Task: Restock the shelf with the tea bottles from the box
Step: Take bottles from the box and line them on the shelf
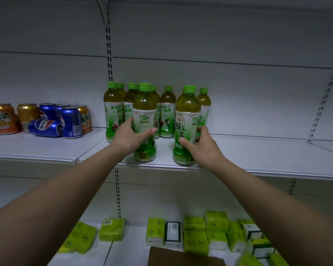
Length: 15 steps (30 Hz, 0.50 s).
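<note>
Two green-capped tea bottles stand at the front edge of the white shelf (258, 160). My left hand (131, 137) wraps around the left tea bottle (144, 112). My right hand (198, 144) grips the right tea bottle (187, 112), whose label faces me. Both bottles are upright with their bases on the shelf. Behind them stand several more tea bottles (167, 112) in a cluster near the back panel. A brown cardboard box flap (181, 258) shows at the bottom of the view.
Orange and blue soda cans (46, 118) crowd the shelf's left section, one blue can lying on its side. Bare shelf extends right of the bottles. Green tissue packs (200, 233) fill the lower shelf. A slotted upright (109, 54) runs behind the bottles.
</note>
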Tool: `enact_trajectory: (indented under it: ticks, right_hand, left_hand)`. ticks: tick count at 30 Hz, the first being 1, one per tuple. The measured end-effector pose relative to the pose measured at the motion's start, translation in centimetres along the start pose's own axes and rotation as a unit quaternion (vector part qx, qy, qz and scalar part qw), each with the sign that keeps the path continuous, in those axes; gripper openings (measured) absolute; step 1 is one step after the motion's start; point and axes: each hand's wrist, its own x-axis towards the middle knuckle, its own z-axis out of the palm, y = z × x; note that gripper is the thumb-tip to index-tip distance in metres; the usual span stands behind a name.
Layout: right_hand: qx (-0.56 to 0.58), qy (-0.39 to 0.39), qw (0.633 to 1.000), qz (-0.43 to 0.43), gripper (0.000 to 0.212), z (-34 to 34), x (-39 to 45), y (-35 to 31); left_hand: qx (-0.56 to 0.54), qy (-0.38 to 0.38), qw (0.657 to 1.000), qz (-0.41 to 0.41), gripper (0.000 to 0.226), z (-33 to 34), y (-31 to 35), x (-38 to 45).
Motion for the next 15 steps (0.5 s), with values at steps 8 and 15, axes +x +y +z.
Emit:
enact_trajectory:
  ticks: [8, 15]
  right_hand:
    - [-0.024, -0.010, 1.000, 0.006, 0.062, -0.7, -1.7, 0.3]
    - [-0.055, 0.006, 0.998, 0.009, 0.051, 0.3, 0.2, 0.5]
  left_hand:
    - [0.068, 0.001, 0.997, -0.040, 0.086, 0.0, -1.4, -1.3]
    - [0.084, 0.045, 0.995, -0.032, 0.071, 0.9, -1.9, 0.0]
